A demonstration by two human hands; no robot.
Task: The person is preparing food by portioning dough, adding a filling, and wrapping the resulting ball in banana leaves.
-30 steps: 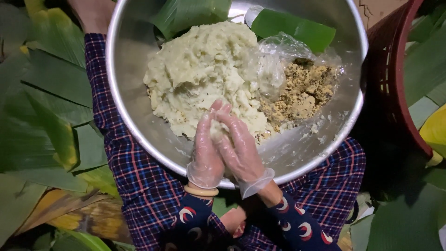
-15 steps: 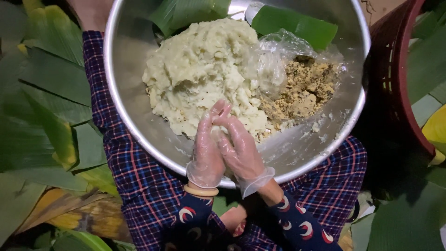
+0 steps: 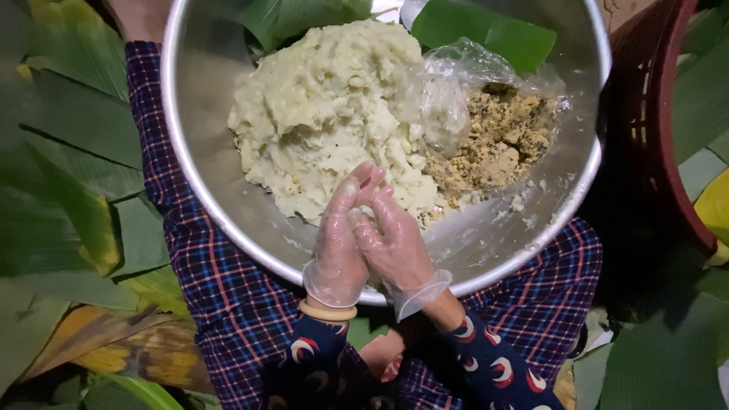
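We look down into a metal bowl (image 3: 205,190) resting on a lap in plaid cloth (image 3: 205,281). Both hands wear clear gloves and meet over the bowl's near rim.

The left hand (image 3: 340,243) stands on edge, fingers together and pointing up toward the dough (image 3: 334,114). The right hand (image 3: 395,247) presses against it, palm to palm. The fingers of both are closed together around something between the palms; we cannot tell what it is, as the hands hide it. The fingertips touch the near edge of the dough.

The dough is a pale, lumpy mass filling the left and middle of the bowl. Just beside it, on the right, lies a brown crumbly filling (image 3: 501,144). A clear plastic sheet (image 3: 456,83) lies crumpled over the line where the 2 meet.

A yellow bangle (image 3: 326,311) sits on the left wrist, just below the glove cuff. Dark sleeves with a red and white pattern cover both forearms.

Green leaves (image 3: 486,30) lie at the bowl's far rim. More leaves (image 3: 61,182) spread over the ground to the left. A dark red basket (image 3: 653,129) stands just beside the bowl on the right.
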